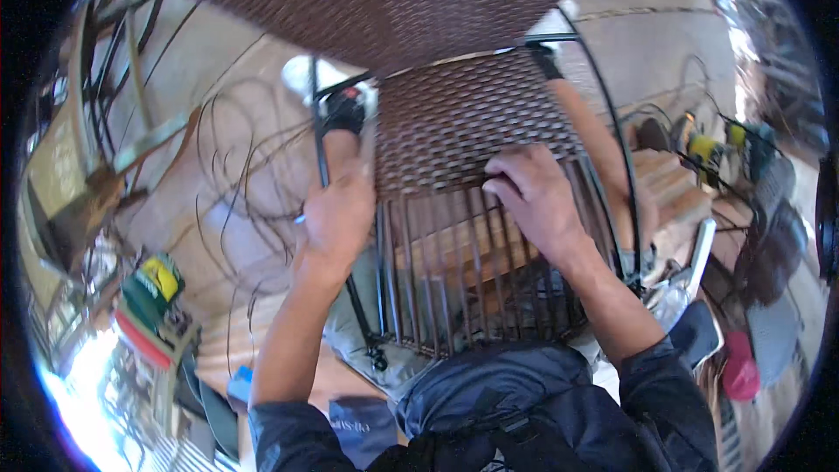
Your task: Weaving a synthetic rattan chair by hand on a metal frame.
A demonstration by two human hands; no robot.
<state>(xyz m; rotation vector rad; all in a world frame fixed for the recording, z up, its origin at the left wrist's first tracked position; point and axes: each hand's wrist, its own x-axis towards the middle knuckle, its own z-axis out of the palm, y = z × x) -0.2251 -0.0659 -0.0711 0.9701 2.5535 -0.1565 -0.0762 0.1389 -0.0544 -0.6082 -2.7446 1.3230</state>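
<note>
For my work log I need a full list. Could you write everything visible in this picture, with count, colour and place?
Woven brown wicker panel on black metal frame: one, centre, lower part only bare vertical strands.
Loose brown wicker strands: many, floor at left.
Green and yellow box: one, lower left.
Yellow and black power tool: one, right.
Pink cap: one, lower right.
Left hand: grips frame's left edge.
Right hand: fingers on the weave's lower edge.

Woven brown matt rattan seat [472, 122] w/ glossy black metal frame [612, 131].
</note>
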